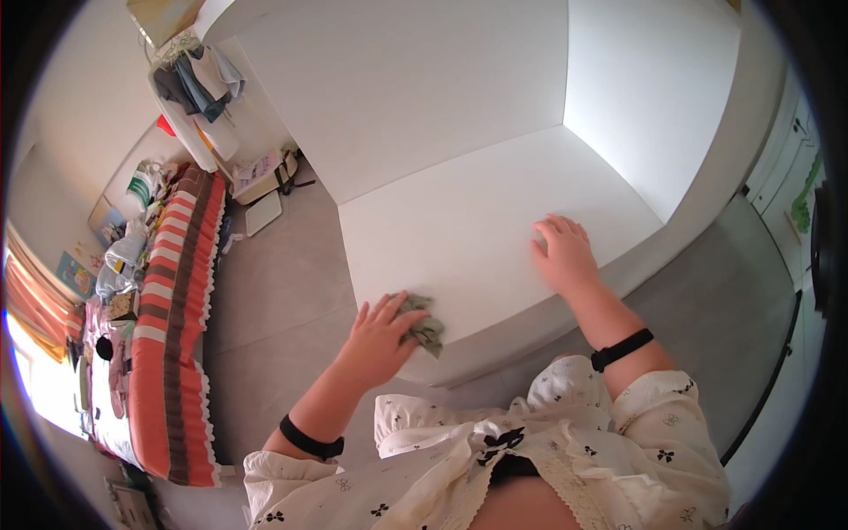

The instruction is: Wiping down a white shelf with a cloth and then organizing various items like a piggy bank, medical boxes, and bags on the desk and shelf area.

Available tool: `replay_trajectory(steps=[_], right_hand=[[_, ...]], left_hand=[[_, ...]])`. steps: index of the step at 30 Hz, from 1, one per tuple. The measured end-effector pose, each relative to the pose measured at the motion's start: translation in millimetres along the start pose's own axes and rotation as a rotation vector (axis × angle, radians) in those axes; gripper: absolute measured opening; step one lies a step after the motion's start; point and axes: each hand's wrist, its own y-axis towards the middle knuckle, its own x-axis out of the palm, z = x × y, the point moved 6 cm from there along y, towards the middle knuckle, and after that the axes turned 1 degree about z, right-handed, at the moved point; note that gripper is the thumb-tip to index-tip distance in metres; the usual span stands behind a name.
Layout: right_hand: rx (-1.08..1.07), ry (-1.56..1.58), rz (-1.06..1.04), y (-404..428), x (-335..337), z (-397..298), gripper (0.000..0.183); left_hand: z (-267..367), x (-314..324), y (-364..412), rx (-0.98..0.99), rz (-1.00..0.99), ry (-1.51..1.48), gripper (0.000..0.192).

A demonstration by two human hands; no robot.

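Observation:
My left hand [384, 338] is at the near left corner of a white panelled surface [457, 225], its fingers over a crumpled grey-green cloth [424, 324]. Part of the cloth is hidden beneath the fingers. Farther right, my right hand [563, 255] rests on the same surface, with its fingers a little apart and nothing in it. Each forearm wears a black band.
White upright panels [649, 86] rise at the back and right of the surface. To the left, a bed with a striped cover [159, 298] bears piled belongings. Clothes [199, 79] hang on a rack above a storage box [265, 175]. Grey floor [278, 285] lies between.

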Motion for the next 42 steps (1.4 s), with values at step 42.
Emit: replay_trajectory(steps=[42], right_hand=[[-0.769,0.229,-0.427,-21.2,35.1,-152.8,0.041]], left_hand=[[-23.8,18.1,-0.6,-0.388,0.417,-0.154,0.063]])
